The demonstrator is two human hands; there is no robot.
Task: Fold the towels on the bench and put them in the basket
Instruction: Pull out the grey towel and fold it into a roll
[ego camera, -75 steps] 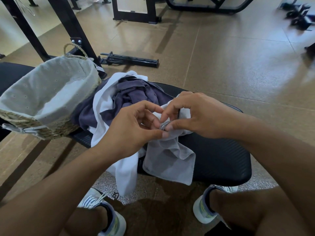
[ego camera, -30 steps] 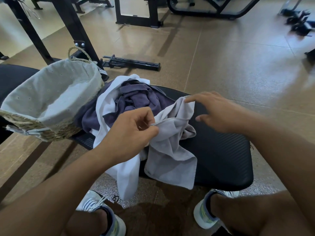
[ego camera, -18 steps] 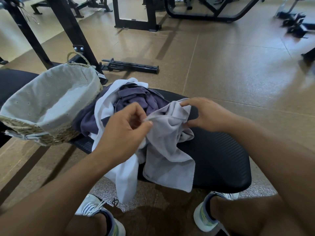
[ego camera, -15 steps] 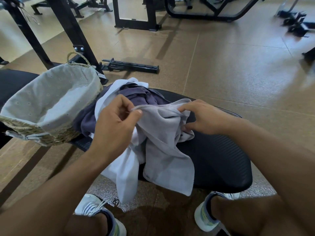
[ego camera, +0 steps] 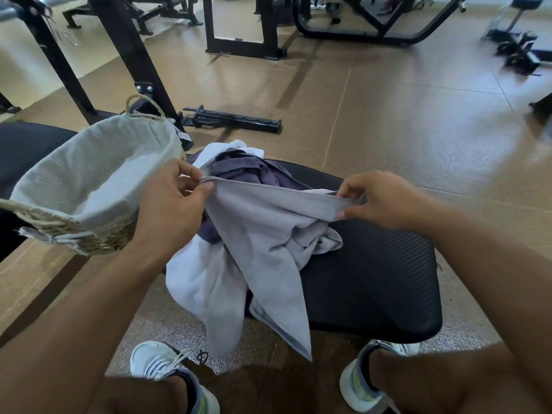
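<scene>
A light grey towel (ego camera: 263, 228) is stretched along its top edge between my two hands above the black bench (ego camera: 373, 279). My left hand (ego camera: 170, 210) pinches one end of that edge and my right hand (ego camera: 379, 201) pinches the other. The rest of the grey towel hangs down over the bench's front edge. Behind it lie a dark purple towel (ego camera: 248, 171) and a white towel (ego camera: 197, 279), crumpled together. A woven basket (ego camera: 89, 234) with a pale cloth lining stands on the bench at the left, with nothing inside it.
Black gym frames (ego camera: 128, 55) rise behind the basket and a black bar rack (ego camera: 233, 121) lies on the tan floor behind the bench. More machines stand at the back. My two shoes (ego camera: 167, 372) rest on the floor below the bench.
My hands have moved apart while gripping the grey towel, pulling its top edge taut and lifting it off the pile. Earlier they were close together at one bunched corner.
</scene>
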